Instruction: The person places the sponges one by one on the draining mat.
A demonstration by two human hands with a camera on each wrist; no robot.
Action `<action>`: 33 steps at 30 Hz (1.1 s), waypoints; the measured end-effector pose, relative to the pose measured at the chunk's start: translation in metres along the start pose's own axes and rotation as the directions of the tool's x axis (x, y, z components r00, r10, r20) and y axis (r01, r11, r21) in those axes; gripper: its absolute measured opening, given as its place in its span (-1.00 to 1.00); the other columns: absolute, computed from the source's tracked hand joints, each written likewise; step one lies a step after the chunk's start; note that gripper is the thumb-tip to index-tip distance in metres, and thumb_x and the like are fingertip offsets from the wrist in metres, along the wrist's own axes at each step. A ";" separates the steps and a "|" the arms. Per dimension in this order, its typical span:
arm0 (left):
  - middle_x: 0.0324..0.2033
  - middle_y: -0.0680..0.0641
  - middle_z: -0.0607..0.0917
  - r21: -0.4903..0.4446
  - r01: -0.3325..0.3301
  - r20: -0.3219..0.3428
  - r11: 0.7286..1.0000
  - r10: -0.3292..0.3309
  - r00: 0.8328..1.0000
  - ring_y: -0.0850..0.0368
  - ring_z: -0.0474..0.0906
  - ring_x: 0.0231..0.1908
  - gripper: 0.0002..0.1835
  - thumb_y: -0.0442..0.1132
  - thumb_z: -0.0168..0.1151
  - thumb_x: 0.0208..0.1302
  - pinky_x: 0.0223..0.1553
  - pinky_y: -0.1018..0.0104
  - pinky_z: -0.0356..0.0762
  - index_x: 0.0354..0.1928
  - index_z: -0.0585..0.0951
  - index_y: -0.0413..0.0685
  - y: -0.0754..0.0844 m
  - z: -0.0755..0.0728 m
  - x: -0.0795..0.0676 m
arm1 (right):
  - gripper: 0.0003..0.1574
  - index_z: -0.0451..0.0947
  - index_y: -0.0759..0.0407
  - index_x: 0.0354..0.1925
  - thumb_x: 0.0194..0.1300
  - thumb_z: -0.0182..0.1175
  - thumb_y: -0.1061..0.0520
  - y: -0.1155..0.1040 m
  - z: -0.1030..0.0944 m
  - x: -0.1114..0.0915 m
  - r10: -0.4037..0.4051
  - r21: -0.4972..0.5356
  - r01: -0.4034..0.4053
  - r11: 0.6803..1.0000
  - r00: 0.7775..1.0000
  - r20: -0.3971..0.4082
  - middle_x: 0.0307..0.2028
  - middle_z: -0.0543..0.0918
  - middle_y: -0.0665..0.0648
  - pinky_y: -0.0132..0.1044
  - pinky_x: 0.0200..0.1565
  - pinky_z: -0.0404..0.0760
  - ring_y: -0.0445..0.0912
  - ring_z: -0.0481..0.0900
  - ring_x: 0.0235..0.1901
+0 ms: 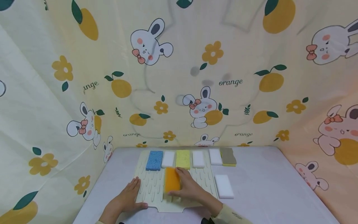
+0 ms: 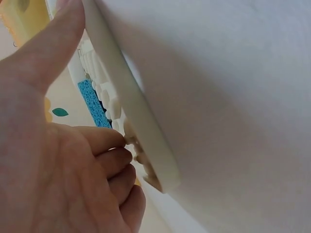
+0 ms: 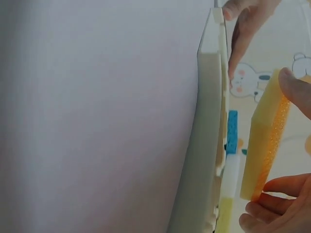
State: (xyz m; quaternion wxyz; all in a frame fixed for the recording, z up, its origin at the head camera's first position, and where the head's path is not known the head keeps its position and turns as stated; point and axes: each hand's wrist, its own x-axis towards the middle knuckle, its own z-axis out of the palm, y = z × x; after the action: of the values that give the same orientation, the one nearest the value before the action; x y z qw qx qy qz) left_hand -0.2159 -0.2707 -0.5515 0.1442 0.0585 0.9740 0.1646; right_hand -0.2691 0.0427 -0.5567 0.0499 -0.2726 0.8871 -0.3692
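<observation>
My right hand (image 1: 190, 186) pinches an orange sponge (image 1: 172, 180) between thumb and fingers, over the middle of a cream ribbed board (image 1: 152, 199). The right wrist view shows the sponge's pale yellow layer (image 3: 260, 131) facing the board, with a gap between them. Along the board's left side rests my left hand (image 1: 126, 196), fingers extended by the edge and thumb at the front corner. A blue sponge (image 1: 154, 161), a white sponge block (image 1: 168, 159), a yellow sponge (image 1: 183, 159) and another white block (image 1: 198, 159) lie in a row across the board's far end.
At the board's far right corner lies a white block (image 1: 215, 156) beside a grey and yellow sponge (image 1: 228, 157). Nearer, another white block (image 1: 224, 186) lies by the board's right edge. A printed cloth (image 1: 179, 124) hangs behind the pale table (image 1: 265, 193).
</observation>
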 end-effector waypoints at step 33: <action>0.64 -0.42 0.13 0.008 0.006 0.040 1.000 -0.006 0.999 -0.37 0.09 0.63 0.38 0.44 0.55 0.05 0.58 -0.31 0.12 0.62 0.20 -0.40 0.001 -0.003 0.002 | 0.47 0.20 0.21 0.66 0.11 0.55 -0.52 -0.048 0.048 0.036 0.062 -0.007 -0.062 0.998 0.995 0.072 0.63 0.23 0.24 0.13 0.49 0.44 0.13 0.33 0.53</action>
State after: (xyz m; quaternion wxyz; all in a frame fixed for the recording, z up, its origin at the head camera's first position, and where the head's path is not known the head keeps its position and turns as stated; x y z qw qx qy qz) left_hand -0.2186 -0.2702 -0.5493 0.1640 0.0596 0.9717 0.1590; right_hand -0.2640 -0.0346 -0.5546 0.0926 -0.2583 0.8935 -0.3555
